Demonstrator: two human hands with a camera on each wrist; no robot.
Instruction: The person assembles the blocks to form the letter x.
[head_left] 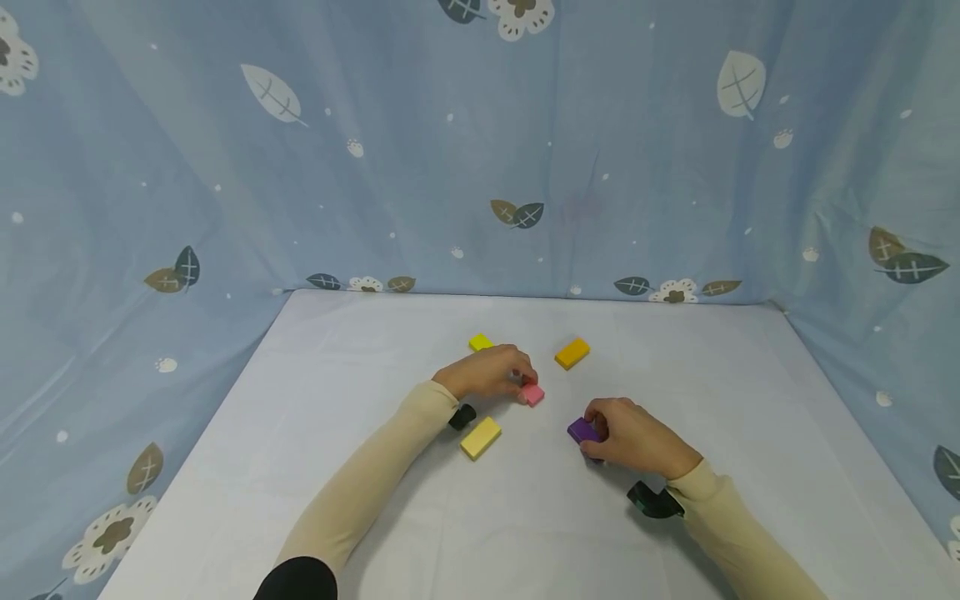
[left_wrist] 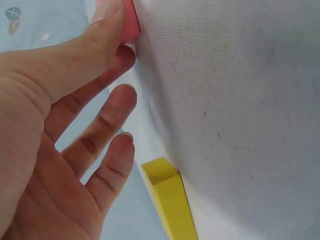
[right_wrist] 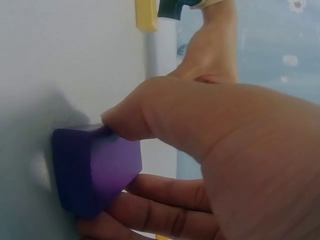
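Left hand (head_left: 489, 372) pinches pink block (head_left: 532, 395) between thumb and fingertip near middle of white-covered bench (head_left: 360, 350), other fingers apart from it and slightly bent; right hand (head_left: 637, 437) grips purple block (head_left: 582, 431), thumb on one side, fingers on the other, nearer the wearer and to the right of the pink one; can't tell if either block touches the cloth. Bright yellow block (head_left: 480, 342) just beyond left hand, partly hidden by it; orange block (head_left: 572, 353) beyond pink block, off to its right; pale yellow block (head_left: 481, 438) on near side of left hand, lying at a slant. Blue leaf-print curtain (head_left: 420, 167) behind bench, cream sleeves (head_left: 375, 475) on both arms
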